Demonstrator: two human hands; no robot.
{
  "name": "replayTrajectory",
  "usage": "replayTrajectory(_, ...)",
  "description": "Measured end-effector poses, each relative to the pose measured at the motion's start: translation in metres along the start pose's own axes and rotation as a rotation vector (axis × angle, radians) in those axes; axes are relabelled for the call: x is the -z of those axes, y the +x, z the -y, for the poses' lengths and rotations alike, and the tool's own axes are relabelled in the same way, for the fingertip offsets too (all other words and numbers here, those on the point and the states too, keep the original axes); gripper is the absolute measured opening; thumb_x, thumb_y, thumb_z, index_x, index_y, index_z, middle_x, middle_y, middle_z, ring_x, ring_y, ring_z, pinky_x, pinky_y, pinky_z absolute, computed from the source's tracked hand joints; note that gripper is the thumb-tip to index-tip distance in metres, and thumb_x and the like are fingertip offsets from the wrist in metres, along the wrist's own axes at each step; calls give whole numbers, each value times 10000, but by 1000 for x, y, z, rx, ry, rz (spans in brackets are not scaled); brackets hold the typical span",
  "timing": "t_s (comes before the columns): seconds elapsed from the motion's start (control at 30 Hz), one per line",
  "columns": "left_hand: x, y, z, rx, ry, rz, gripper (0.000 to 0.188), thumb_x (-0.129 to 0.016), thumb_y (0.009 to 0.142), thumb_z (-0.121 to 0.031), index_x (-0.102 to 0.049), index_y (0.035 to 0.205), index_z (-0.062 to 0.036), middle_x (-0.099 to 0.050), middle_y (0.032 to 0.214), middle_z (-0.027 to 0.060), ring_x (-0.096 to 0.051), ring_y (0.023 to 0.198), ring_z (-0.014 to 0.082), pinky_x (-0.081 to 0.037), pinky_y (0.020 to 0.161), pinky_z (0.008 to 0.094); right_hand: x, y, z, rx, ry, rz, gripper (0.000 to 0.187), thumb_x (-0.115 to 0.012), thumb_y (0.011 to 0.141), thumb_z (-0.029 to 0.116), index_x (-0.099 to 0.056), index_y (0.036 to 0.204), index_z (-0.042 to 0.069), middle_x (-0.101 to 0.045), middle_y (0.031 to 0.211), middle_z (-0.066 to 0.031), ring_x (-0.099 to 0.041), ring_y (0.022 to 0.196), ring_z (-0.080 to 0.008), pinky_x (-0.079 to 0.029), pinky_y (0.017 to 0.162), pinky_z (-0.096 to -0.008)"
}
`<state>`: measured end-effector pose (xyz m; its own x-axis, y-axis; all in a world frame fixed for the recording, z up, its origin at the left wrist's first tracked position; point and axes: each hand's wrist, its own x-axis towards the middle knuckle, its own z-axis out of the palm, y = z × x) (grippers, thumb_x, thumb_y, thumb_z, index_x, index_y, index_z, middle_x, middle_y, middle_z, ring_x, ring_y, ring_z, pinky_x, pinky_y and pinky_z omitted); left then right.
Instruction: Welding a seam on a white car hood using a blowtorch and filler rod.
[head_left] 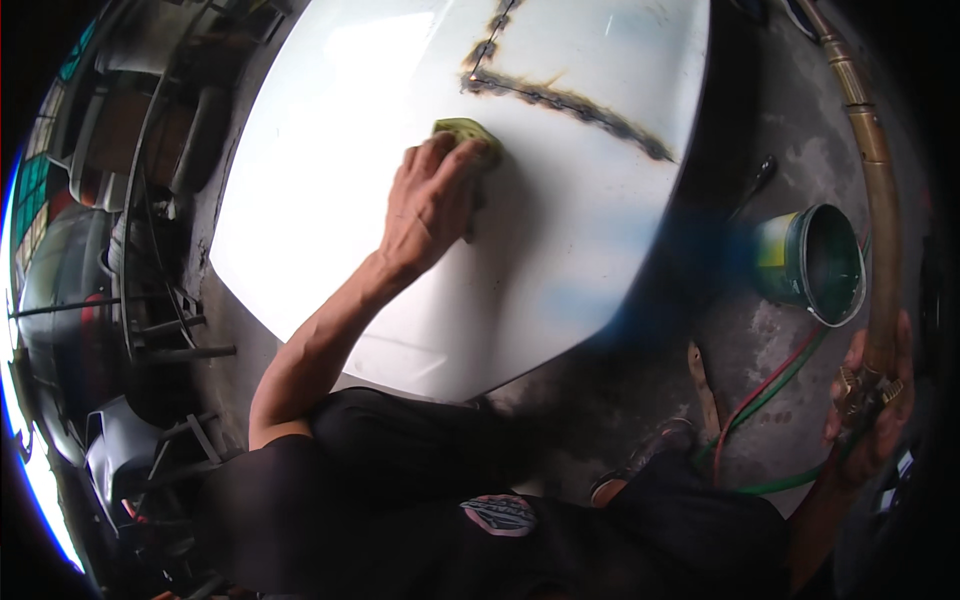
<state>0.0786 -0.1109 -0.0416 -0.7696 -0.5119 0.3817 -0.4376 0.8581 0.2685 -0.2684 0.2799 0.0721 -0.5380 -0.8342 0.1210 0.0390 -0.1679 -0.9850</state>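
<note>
Left hand [432, 205] pressed flat on yellow-green pad [466, 131], white panel [330, 200]; right hand [872, 400] clamped on brass torch [880, 200]. Rub evenly below dark weld seam [570, 100].

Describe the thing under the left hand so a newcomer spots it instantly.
Start at the big white metal panel filling the middle of the view, crossed by a dark, rusty welded seam. Just below the seam's corner, the left hand presses a small yellow-green pad against the panel. It is the only greenish, soft-looking thing on the white surface.

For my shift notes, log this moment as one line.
left hand: presses yellow-green pad on white panel | right hand: grips brass torch
</note>
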Motion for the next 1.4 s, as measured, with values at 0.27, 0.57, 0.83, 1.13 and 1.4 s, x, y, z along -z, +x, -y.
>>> replayTrajectory(0.27,-55,22,-75,-426,46,291,612,-661,859,-90,-528,1448,-190,-484,1390,211,-510,1227,398,-457,953,507,-5,5,0,-49,14,-19,943,-784,909,381,-272,1580,-39,-527,1059,-241,-688,693,-216,-576,409,-226)
replayTrajectory(0.57,-93,69,-47,-429,151,202,474,-621,864,-95,-623,1336,-137,-516,1405,171,-499,1256,346,-469,984,476,-4,13,-19,-56,18,-27,957,-762,915,422,-263,1578,-55,-518,1052,-241,-687,668,-222,-567,408,-218)
replayTrajectory(0.83,-100,102,67,-122,10,36,311,-588,888,-52,-738,1137,-161,-685,1137,140,-568,1218,328,-499,1009,491,23,3,-19,-119,54,-31,981,-729,918,439,-206,1593,-43,-510,1082,-244,-677,690,-225,-559,435,-232)
replayTrajectory(1.13,60,88,208,690,266,27,259,-524,898,-43,-772,964,-76,-756,919,141,-686,680,219,-563,603,373,63,-13,-31,-162,183,3,999,-747,904,451,-190,1614,21,-517,1132,-266,-666,705,-246,-572,489,-283)
replayTrajectory(1.4,92,26,105,688,-169,-149,383,-479,952,78,-654,1285,8,-709,884,101,-641,680,132,-525,591,285,105,-59,-25,-281,182,-89,1020,-763,892,463,-176,1632,78,-523,1176,-285,-657,718,-265,-582,536,-329)
